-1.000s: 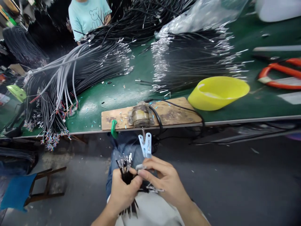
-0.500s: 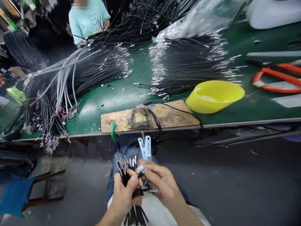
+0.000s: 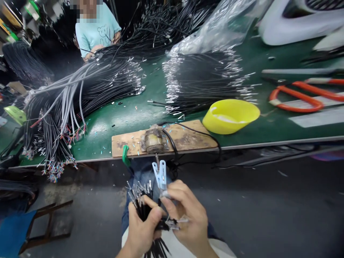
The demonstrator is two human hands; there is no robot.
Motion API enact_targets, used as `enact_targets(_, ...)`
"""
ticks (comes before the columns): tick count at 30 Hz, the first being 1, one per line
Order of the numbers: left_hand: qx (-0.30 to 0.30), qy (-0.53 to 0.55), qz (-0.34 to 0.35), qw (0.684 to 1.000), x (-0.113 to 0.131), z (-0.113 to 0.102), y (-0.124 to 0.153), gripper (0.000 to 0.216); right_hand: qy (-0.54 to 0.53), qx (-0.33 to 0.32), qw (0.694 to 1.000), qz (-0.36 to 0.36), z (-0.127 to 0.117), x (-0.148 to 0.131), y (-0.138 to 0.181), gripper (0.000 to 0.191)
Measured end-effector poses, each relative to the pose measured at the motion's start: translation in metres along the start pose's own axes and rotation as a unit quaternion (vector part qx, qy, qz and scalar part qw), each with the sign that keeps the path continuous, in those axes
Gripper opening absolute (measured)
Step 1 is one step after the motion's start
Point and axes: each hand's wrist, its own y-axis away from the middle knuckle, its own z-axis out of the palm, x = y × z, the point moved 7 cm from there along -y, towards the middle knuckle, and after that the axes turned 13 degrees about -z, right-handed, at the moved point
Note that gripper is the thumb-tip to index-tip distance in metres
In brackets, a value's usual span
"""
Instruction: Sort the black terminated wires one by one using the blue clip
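Now, from afar, I see my right hand (image 3: 188, 215) has gone up to pinch a pale tip (image 3: 165, 194) by the blue clip (image 3: 160, 175), off the black wires (image 3: 145, 212) my left hand (image 3: 142, 228) holds, near middle, so work seems there.

Black along the tight bundle of slim plastic-sheathed cables (image 3: 144, 214), with bright silver at the bared tips. Pale blue all over the two-legged plastic peg (image 3: 161, 176). Tan with dark brown blotches on the long wooden board (image 3: 185, 138); vivid green on the hooked plastic clip (image 3: 125, 154). Deep green across the flat bench top (image 3: 120, 116). Lemon yellow on the slant-rimmed round plastic cup (image 3: 215, 123). Plain grey on the thick draped cables (image 3: 69, 102), with red at some ends. Light aqua on the short-sleeved cloth T-shirt (image 3: 90, 34), with a dark-outlined bear print. Bright blue on the cloth stool seat (image 3: 16, 229).
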Motion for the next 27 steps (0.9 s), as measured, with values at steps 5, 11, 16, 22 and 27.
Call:
enact_targets(5,-0.002,0.004,0.003,1.000,0.001,-0.003,-0.003,0.047,-0.178,-0.109,0.960,0.188,0.014,0.031,0.014,0.029)
enact_targets(11,0.014,-0.025,0.021,0.999,0.003,-0.008,-0.004,0.046,-0.201,-0.049,0.955,0.213,0.004,0.043,0.022,0.027)
enact_targets(16,0.000,-0.068,0.050,0.996,0.018,-0.005,-0.002,0.043,-0.203,-0.073,0.956,0.199,0.008,0.032,0.015,0.026)
enact_targets(22,-0.039,-0.162,0.151,0.974,0.047,0.009,0.009,0.025,-0.348,-0.072,0.849,0.390,0.024,0.052,0.023,0.040)
enact_targets(27,0.013,-0.171,0.232,0.958,0.056,0.007,0.021,0.019,-0.306,0.006,0.881,0.361,0.020,0.061,-0.015,0.042)
